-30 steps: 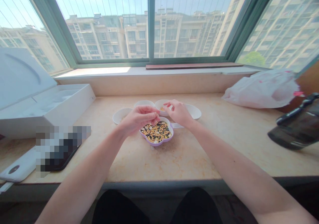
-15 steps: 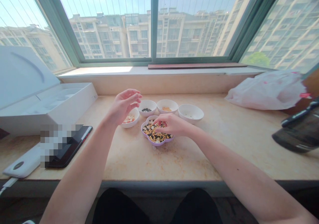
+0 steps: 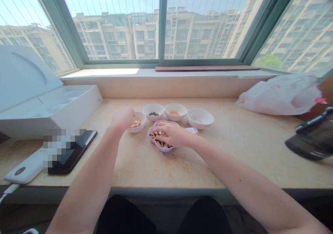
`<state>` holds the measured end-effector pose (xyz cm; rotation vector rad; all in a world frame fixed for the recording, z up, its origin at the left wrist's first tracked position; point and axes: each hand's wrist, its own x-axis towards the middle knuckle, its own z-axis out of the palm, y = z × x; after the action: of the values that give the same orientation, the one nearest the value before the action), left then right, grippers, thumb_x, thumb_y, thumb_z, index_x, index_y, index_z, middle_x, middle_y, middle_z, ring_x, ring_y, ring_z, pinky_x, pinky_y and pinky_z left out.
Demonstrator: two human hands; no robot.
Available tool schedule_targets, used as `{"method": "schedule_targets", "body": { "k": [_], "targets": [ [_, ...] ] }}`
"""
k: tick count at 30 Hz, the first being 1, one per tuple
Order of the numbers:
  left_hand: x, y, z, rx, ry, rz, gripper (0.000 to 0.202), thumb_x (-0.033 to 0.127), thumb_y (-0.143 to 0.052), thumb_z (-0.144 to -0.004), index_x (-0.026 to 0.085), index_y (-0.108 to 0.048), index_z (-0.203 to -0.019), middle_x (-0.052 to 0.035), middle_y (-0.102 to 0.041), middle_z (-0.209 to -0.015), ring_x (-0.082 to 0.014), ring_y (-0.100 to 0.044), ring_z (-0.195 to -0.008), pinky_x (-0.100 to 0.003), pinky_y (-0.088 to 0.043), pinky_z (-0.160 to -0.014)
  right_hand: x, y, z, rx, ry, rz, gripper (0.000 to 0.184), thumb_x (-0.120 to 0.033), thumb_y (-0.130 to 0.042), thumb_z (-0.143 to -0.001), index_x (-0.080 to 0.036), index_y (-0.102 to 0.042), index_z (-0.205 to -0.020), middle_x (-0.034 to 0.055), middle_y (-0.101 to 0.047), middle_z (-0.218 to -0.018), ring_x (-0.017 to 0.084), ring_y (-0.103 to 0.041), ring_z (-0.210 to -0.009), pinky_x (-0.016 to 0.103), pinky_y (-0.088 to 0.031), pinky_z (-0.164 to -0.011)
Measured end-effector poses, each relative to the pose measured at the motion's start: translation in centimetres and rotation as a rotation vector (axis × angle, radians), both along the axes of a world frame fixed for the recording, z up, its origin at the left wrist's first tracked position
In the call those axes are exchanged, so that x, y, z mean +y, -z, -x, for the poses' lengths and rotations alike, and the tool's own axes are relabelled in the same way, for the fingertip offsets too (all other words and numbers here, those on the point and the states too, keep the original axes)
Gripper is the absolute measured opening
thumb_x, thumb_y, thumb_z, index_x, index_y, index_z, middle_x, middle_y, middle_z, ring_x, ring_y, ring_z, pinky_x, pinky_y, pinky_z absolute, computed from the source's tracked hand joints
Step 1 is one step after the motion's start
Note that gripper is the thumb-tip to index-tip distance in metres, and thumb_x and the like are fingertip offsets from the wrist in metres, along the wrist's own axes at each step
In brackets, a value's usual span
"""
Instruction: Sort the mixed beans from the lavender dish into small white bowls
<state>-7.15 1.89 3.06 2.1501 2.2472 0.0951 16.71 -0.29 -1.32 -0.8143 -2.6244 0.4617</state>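
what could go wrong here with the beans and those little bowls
1. The right hand digs in the small purple dish on the smooth counter; a push could probably slide or tip it and scatter the mixed beans.
2. The left hand hangs at the edge of the leftmost white bowl, close beside the black-bean bowl; a dropped bean might land in the wrong one or bounce away.
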Motion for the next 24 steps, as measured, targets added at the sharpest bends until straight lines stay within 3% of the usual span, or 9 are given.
{"method": "schedule_targets", "body": {
  "k": [9, 15, 24],
  "targets": [
    [0.09, 0.43, -0.11, -0.019, -0.033, 0.077, 0.005, 0.022, -0.069, -0.072, 0.02, -0.071, -0.069, -0.0085, -0.066, -0.063, -0.0261, -0.067, -0.073, -0.03, -0.042, -0.062, 0.26, 0.15, 0.35, -0.056, 0.017, -0.027, 0.02, -0.029, -0.061, -0.097, -0.029, -0.076, -0.111, 0.004, -0.069, -0.109, 0.023, -0.066, -0.1, 0.035, -0.048, -0.087],
    [-0.19, -0.24, -0.37, -0.048, -0.048, -0.021, 0.015, 0.025, -0.061, -0.079, 0.019, -0.074, -0.076, -0.0106, -0.069, -0.068, -0.0267, -0.068, -0.074, -0.032, -0.043, -0.064, 0.33, 0.15, 0.39, -0.028, 0.025, -0.009, 0.014, -0.028, -0.065, -0.096, -0.026, -0.078, -0.1, 0.0036, -0.07, -0.105, 0.02, -0.065, -0.094, 0.034, -0.047, -0.084],
    [-0.44, -0.36, -0.75, -0.035, -0.034, -0.015, 0.025, 0.029, -0.053, -0.085, 0.019, -0.076, -0.084, -0.0117, -0.074, -0.078, -0.0251, -0.067, -0.076, -0.03, -0.04, -0.062, 0.32, 0.23, 0.46, -0.039, 0.028, -0.016, 0.013, -0.027, -0.066, -0.095, -0.023, -0.078, -0.091, 0.0037, -0.069, -0.098, 0.018, -0.063, -0.085, 0.033, -0.045, -0.077]
  ]
}}
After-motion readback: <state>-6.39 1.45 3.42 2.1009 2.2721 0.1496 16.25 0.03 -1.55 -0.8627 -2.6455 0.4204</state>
